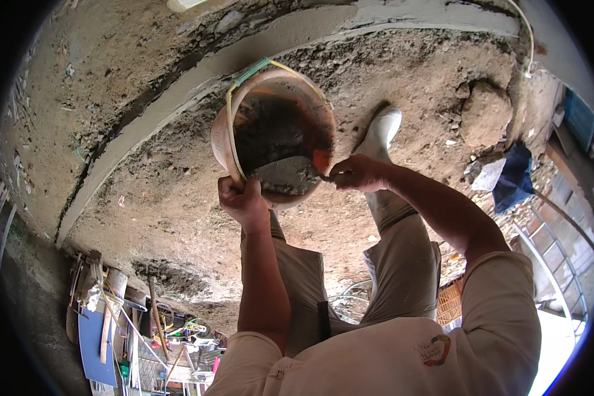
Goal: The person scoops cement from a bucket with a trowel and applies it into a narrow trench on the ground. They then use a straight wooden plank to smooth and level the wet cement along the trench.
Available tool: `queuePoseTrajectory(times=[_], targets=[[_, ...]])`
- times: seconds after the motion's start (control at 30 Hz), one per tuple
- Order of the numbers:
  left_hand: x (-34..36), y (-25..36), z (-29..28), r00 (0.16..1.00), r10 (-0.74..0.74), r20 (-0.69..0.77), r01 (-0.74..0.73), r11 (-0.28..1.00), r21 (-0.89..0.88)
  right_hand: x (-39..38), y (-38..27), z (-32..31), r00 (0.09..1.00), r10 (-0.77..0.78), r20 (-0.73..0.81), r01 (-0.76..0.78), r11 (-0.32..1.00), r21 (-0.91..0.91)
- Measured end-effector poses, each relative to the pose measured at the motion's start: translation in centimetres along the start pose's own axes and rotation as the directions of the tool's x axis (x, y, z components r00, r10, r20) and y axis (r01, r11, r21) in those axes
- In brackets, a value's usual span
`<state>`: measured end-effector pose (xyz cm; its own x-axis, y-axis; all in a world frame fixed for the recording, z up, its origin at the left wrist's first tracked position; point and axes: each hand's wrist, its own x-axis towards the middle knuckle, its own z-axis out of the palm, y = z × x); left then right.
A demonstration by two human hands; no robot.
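Note:
An orange bucket [226, 148], crusted with pale residue, is tilted so its mouth faces me. Dark wet mortar [270, 129] coats its inside. My left hand [241, 199] is closed on the near left part of the bucket's rim. In my right hand [358, 173] is the handle of a trowel [287, 173], held at the bucket's right edge. The trowel's grey, mortar-smeared blade lies across the near part of the bucket's mouth. A yellow bail handle with a green grip [252, 70] rests against the far rim.
Beyond the bucket a low grey cement curb [148, 109] curves across the dirt ground [178, 244]. A large rock [485, 113] and a dark blue cloth [513, 178] lie to the right. My white boot [383, 129] stands beside the bucket. Boards and poles [109, 323] lean at lower left.

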<state>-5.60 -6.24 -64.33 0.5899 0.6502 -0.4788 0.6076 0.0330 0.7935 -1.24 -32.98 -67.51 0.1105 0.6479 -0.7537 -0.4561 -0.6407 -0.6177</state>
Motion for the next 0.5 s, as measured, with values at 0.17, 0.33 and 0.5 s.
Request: queuePoseTrajectory(times=[0.17,0.33,0.5], targets=[[0.2,-0.9,-0.3,0.997,-0.012,-0.081,0.017,0.998,0.055,-1.8,1.1,-0.4,0.979,-0.062,-0.195,0.068,0.997,0.021],[0.3,-0.2,0.2,0.994,-0.047,-0.100,0.059,0.992,0.116,-6.5,2.2,-5.4,0.873,-0.044,-0.486,0.002,0.996,-0.086],[0.2,-0.3,0.8,0.992,-0.059,-0.107,0.077,0.981,0.177,-10.8,3.7,-15.5,0.690,-0.188,-0.699,-0.048,0.952,-0.304]])
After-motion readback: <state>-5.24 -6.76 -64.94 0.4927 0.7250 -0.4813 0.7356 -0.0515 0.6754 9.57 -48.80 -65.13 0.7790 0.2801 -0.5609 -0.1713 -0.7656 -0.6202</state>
